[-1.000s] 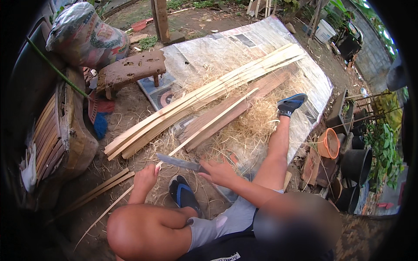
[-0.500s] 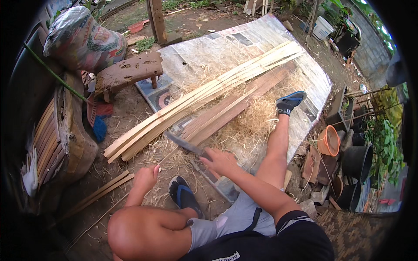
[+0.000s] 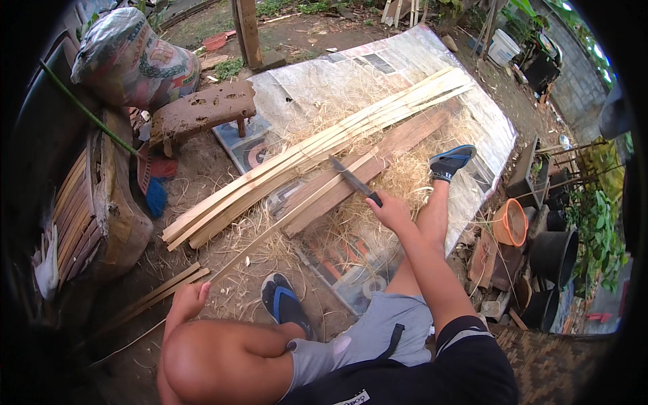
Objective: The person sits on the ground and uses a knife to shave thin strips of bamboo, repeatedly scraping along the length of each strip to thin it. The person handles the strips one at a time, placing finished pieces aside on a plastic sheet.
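My left hand (image 3: 189, 302), fingers closed, grips the near end of a long thin bamboo strip (image 3: 251, 248). The strip slants away from me to the right, lying over a reddish-brown wooden board (image 3: 413, 133). Closed round a dark handle, my right hand (image 3: 393, 212) holds a knife (image 3: 349, 175). Its blade points up and to the left and crosses the strip above the board; whether the edge touches it I cannot tell. Left of the board lies a bundle of long pale strips (image 3: 297, 156). Curly shavings (image 3: 398, 182) surround the board and spill towards my left foot.
A printed sheet (image 3: 317, 81) covers the ground, with my right foot on it. At the left are a low wooden bench (image 3: 202, 111), a stuffed sack (image 3: 135, 61) and a blue brush (image 3: 155, 198). An orange bucket (image 3: 510, 223) and black pots (image 3: 553, 255) stand at the right.
My right hand with the knife has moved away from me and to the right. My left hand has drawn back down and left, and a longer stretch of strip shows between them.
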Demonstrator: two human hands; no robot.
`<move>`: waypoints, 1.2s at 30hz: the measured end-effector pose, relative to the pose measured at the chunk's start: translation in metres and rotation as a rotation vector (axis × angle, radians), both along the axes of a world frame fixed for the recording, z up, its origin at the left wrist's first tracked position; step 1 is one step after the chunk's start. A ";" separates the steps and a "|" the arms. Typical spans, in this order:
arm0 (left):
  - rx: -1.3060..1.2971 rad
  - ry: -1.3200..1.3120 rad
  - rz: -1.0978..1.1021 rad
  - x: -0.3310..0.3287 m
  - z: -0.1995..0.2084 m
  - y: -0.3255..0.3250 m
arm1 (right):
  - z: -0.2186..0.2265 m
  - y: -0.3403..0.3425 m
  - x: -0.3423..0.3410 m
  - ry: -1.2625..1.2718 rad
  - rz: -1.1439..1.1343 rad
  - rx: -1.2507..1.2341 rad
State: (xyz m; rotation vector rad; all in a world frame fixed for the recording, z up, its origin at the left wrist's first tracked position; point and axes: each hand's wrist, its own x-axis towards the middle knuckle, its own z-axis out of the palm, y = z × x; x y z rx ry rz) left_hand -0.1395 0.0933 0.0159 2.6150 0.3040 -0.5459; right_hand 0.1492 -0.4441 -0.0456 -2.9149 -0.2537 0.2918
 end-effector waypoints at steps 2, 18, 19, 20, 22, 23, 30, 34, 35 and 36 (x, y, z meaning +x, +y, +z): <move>0.030 0.056 0.003 -0.013 -0.004 0.029 | 0.002 -0.089 0.034 -0.085 -0.412 0.064; -0.638 0.548 0.202 0.046 -0.038 0.008 | -0.023 0.049 -0.064 -0.011 -0.200 0.263; -0.619 0.524 0.189 0.044 -0.041 0.009 | -0.019 0.050 -0.056 0.038 -0.175 0.237; -0.599 0.501 0.175 0.044 -0.044 0.010 | -0.015 0.051 -0.052 0.087 -0.150 0.211; -0.604 0.531 0.178 0.043 -0.047 0.009 | 0.008 0.069 -0.071 0.107 0.040 0.180; -0.623 0.580 0.194 0.044 -0.046 0.010 | 0.002 0.066 -0.085 0.023 0.169 0.183; -0.559 0.485 0.193 0.022 -0.059 0.037 | -0.023 -0.022 -0.021 -0.060 -0.282 0.157; -0.064 -0.194 -0.220 0.045 -0.044 -0.029 | -0.021 0.013 -0.040 0.010 -0.224 0.180; 0.022 -0.229 -0.230 0.050 -0.048 -0.043 | -0.023 0.028 -0.048 0.045 -0.237 0.225; 0.097 -0.264 -0.253 0.060 -0.066 -0.060 | -0.027 0.038 -0.060 0.079 -0.265 0.261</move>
